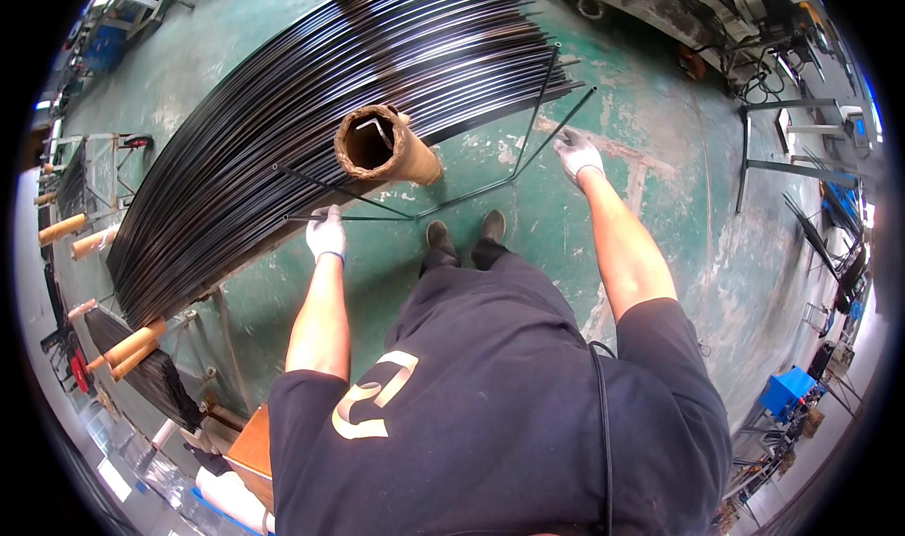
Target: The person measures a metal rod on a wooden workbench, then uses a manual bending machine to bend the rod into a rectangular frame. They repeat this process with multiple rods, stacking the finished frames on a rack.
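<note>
Two thin black bent metal rods (464,197) lie side by side along their middle stretch in front of me, and their end arms spread apart at both sides. My left hand (326,231), in a white glove, is closed around the lower left arm. My right hand (577,152), also gloved, has its fingers at the right-hand arm nearest to it and appears to grip it. Just beyond the rods stands a thick brown cardboard tube (415,162), open at the top, with a pale bent piece inside its mouth.
A wide stack of long black rods (236,131) spreads across the far left, its ends toward the right. Worn green floor (660,234) lies under my feet. A metal frame stand (801,164) is at the right, with a blue box (787,390) lower down. Cardboard-covered posts (132,343) stick out at left.
</note>
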The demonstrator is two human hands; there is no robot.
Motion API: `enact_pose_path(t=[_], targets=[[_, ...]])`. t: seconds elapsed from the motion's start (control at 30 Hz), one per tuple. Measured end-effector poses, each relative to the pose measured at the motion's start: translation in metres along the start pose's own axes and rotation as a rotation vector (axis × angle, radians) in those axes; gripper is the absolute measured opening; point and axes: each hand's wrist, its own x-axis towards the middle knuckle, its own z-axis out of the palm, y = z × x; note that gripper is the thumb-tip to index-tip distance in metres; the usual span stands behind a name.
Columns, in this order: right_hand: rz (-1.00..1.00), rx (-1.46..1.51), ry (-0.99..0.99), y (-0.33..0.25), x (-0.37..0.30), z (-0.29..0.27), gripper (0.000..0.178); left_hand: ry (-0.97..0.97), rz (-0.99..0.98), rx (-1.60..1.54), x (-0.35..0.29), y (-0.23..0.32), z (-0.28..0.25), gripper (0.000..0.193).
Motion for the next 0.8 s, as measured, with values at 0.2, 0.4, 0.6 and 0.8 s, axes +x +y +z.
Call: enact_pose_path(t=[0.2, 0.4, 0.6, 0.8], targets=[[0.053, 0.045, -0.026, 0.03, -0.042, -0.004, 0.06, -0.026, -0.013, -0.034, 0.022, -0.034, 0.014, 0.026], [0.114, -0.127, -0.174, 0.103, -0.112, 0.027, 0.058, -0.168, -0.159, -0.068, 0.007, -0.061, 0.026, 0.038], [0.341, -0.061, -0.316, 0.135, -0.201, 0.049, 0.059, -0.441, -0.206, 0.015, -0.05, -0.06, 0.035, 0.03], [0.454, 0.028, -0.27, 0.152, -0.271, 0.076, 0.058, -0.747, 0.058, 0.41, -0.074, -0.073, 0.058, 0.031]])
